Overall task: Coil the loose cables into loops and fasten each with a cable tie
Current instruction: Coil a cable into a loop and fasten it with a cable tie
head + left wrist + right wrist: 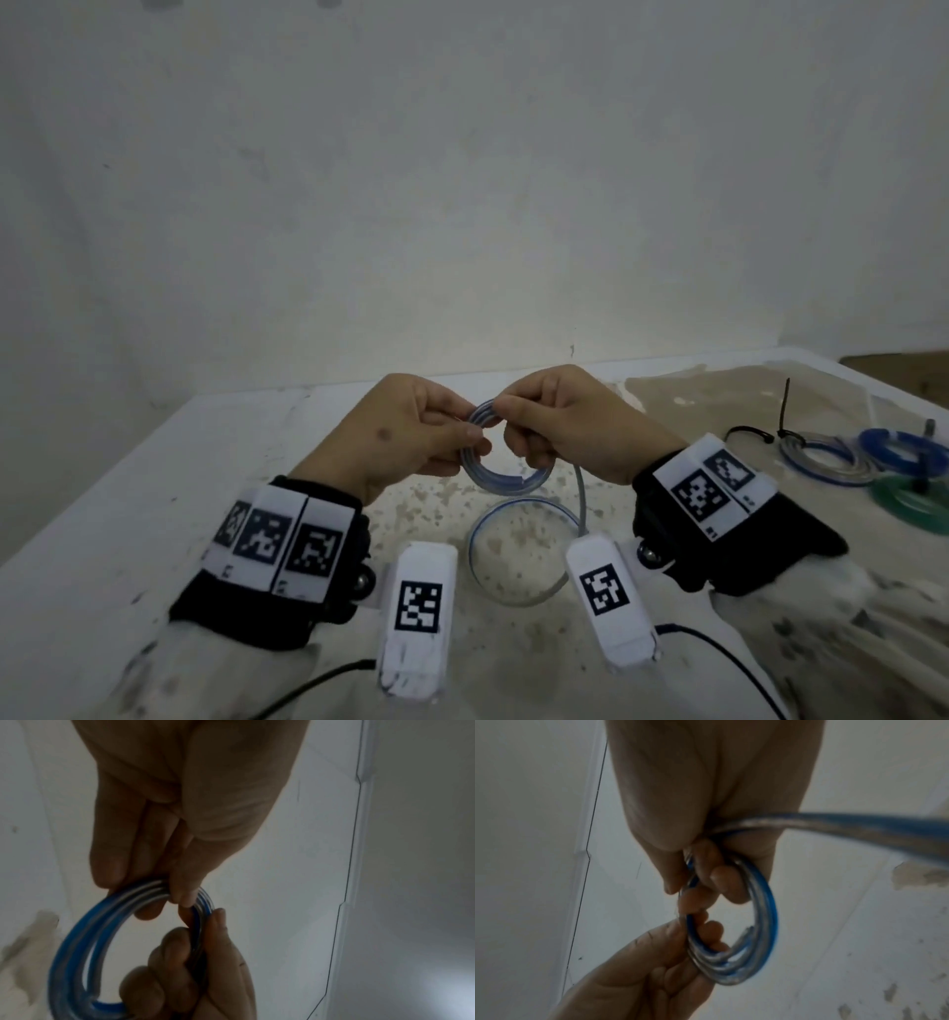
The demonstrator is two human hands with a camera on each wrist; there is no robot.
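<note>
Stained white table (128, 514), tied coils (821, 457) rightward, both hands' fingers (462, 437) pinching blue-clear cable coil (493, 475).

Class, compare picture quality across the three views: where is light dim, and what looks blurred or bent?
Head view: dim and greyish, table edge bowed by the wide lens. Left wrist view: left hand dark against the pale wall, blue-and-clear cable coil smeared. Right wrist view: the trailing cable blurs towards the frame edge.

coil (485, 452) between both hands, above table (154, 493) | tied coils (868, 462) far right
</note>
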